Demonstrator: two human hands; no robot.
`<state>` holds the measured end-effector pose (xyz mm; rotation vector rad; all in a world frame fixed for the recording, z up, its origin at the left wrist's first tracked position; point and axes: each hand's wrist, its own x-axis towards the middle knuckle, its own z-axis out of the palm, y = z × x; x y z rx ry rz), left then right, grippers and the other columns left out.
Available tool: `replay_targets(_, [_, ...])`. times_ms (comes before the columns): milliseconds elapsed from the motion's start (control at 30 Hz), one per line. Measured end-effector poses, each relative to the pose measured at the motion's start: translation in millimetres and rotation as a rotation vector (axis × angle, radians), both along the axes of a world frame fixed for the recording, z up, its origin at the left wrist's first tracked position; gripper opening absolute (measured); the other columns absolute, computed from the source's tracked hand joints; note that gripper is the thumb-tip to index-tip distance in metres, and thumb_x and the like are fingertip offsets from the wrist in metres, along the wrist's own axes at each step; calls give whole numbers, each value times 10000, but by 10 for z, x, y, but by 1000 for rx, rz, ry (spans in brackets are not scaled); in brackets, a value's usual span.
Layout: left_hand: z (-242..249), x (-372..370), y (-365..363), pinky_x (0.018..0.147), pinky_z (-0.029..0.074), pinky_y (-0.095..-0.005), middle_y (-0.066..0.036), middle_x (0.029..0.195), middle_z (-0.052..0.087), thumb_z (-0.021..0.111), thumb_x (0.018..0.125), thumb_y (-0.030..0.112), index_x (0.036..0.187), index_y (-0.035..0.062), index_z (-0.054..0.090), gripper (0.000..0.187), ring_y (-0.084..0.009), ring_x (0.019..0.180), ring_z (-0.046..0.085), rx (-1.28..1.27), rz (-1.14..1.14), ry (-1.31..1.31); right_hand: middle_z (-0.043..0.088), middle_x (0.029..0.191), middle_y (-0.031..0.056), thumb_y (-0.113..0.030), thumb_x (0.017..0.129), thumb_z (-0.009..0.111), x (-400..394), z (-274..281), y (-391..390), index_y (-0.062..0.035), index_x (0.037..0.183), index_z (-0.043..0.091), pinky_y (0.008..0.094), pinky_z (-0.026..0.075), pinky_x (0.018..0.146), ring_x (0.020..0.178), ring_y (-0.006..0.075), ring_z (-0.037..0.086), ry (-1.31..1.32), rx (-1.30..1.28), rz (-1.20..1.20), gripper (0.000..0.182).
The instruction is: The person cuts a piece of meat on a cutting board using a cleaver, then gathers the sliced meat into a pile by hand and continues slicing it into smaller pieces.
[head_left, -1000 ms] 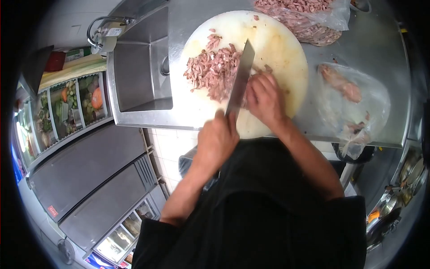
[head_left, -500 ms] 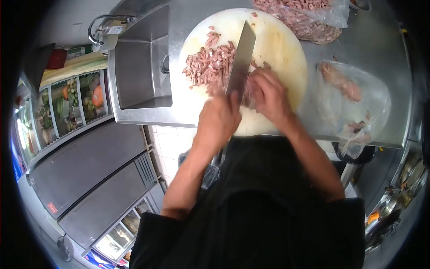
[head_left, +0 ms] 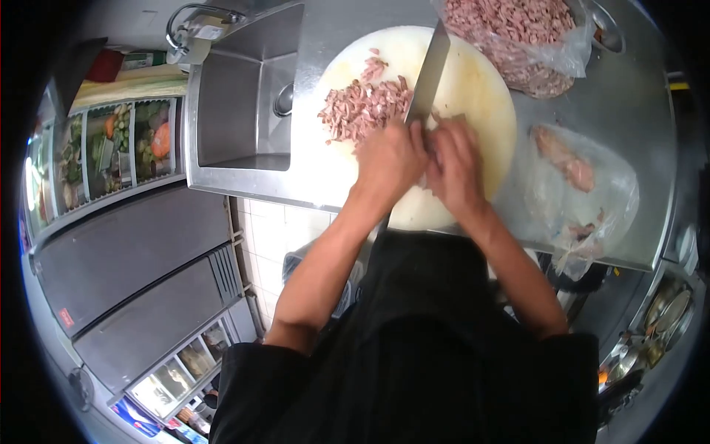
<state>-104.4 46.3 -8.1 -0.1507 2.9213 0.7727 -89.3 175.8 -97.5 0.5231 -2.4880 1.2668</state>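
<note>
My left hand (head_left: 390, 157) grips a wide cleaver (head_left: 430, 74), its blade angled up and to the right over the round white cutting board (head_left: 481, 89). Against the blade's right side, my right hand (head_left: 455, 159) has its fingers curled over meat, most of which they hide; a small bit shows near the fingertips. A pile of chopped pink meat (head_left: 364, 109) lies on the board left of the blade, with a few loose bits (head_left: 374, 68) above it.
Bagged chopped meat (head_left: 518, 37) sits beyond the board, near a metal bowl (head_left: 608, 28). On the steel counter's right, a plastic bag (head_left: 614, 185) holds a larger meat piece (head_left: 566, 159). A sink (head_left: 237, 111) with a faucet (head_left: 181, 31) is at left, above a glass-topped vegetable case (head_left: 111, 152).
The view has shifted, so the board and counter appear farther right. My hands are closer together, and my right hand's fingers now lie right beside the cleaver.
</note>
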Motion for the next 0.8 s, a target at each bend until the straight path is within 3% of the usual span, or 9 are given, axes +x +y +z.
replay_targets(67, [248,282,-83,638,531,-603,-340,684,639,566,1004,220,794,-59,638,357,-529,653,651,4,-1,-125,621,1165,168,0,764,722,51,47,26,12,1044,665,456,488,971,1112,381,586,-14,88,-66,285])
replay_targets(167, [421,846,-131,617,520,-584,-345,648,608,583,1001,187,830,-71,603,310,-534,651,640,-65,42,-255,644,1105,142,-20,783,731,61,-53,-6,-6,955,688,439,513,899,1052,343,609,21,-5,-74,178])
replay_targets(300, [131,1005,-64,583,514,-573,-330,615,599,594,996,168,835,-70,584,287,-537,637,632,-75,100,-231,661,1063,128,-25,783,733,51,-84,-9,-10,916,693,431,520,884,1027,333,623,22,-30,-56,139])
replay_targets(367, [-86,789,36,617,536,-556,-315,615,611,610,983,163,843,-80,598,281,-518,634,644,-74,117,-149,660,1051,133,-15,786,723,71,-136,-29,-5,925,689,428,518,888,1028,335,623,37,-27,-67,144])
replay_targets(433, [-350,390,36,536,540,-549,-303,620,629,596,986,204,816,-47,608,303,-491,584,658,-29,43,116,658,1034,137,-8,790,714,77,-134,-40,-3,931,679,426,517,888,1021,339,623,49,-33,-56,146])
replay_targets(533, [-294,-54,113,605,553,-545,-327,672,639,581,987,201,795,-60,644,330,-508,635,658,18,46,170,652,1008,144,-1,801,699,63,-84,-2,-6,934,659,427,514,886,1000,346,619,49,-29,-28,139])
replay_targets(633, [58,95,40,650,553,-560,-332,703,649,575,990,204,805,-78,637,343,-527,659,654,38,-1,-15,650,1007,152,3,831,676,65,-94,-31,-15,926,636,434,510,882,984,353,614,46,-3,-85,105])
replay_targets(700, [258,462,-37,623,509,-569,-378,679,584,581,1004,200,811,-103,604,360,-560,689,621,51,16,-165,649,1012,149,1,842,668,77,-62,-47,-15,926,639,432,511,885,988,350,615,50,-8,-95,91])
replay_targets(800, [337,904,-45,597,507,-573,-360,643,587,588,996,157,824,-96,588,306,-552,660,622,-62,46,-252,655,1042,141,-22,839,671,65,-128,-56,-18,922,640,426,514,894,1010,338,615,64,0,-108,89])
